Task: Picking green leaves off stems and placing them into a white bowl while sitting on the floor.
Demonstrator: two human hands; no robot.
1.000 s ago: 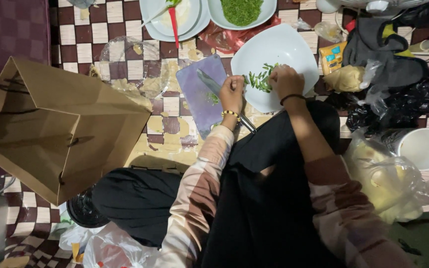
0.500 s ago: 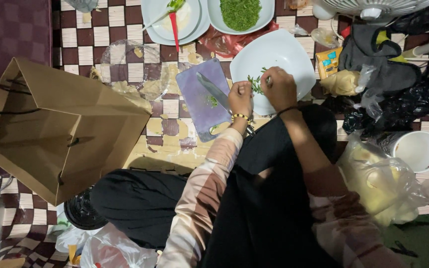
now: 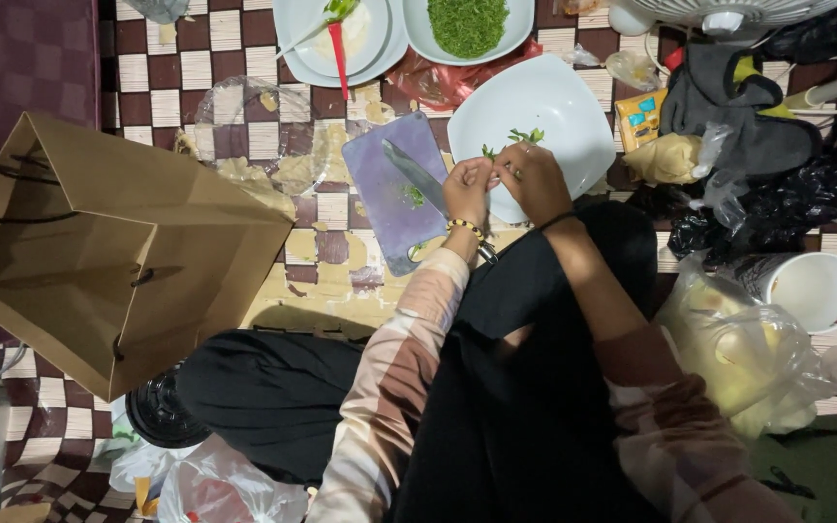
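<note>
**Both hands pinched together on green sprigs over the white plate**

Seen from above, near the centre of the frame and slightly right. Left hand point(image 3: 467, 189) curled into a loose fist, knuckles up, fingertips closed on a small green sprig point(image 3: 489, 153) — a beaded bracelet at the wrist, a pale patterned sleeve running down toward the lower middle. Right hand point(image 3: 533, 179) pressed close against the left, fingers bent inward and touching it at the tips, a thin dark band around the wrist; forearm slanting down to the lower right. Both hands poised over the lower left rim of the large white plate point(image 3: 564, 107), with a few more green leaves point(image 3: 527, 137) lying on the plate just above the knuckles.

Just left of the hands, a purple cutting board point(image 3: 389, 208) bearing a knife point(image 3: 417, 177) laid diagonally, blade toward the upper left, plus a few green scraps. Whether the left hand also touches the knife handle — cannot tell.

At the top of the frame, a white bowl of chopped greens point(image 3: 468, 24) and, beside it, a plate with a red chilli point(image 3: 340, 53). An open brown paper bag point(image 3: 108, 242) filling the left side; a white cup point(image 3: 811, 291) and a clear plastic bag point(image 3: 738, 349) at the right edge. Checked mat point(image 3: 234, 107) underneath everything.
</note>
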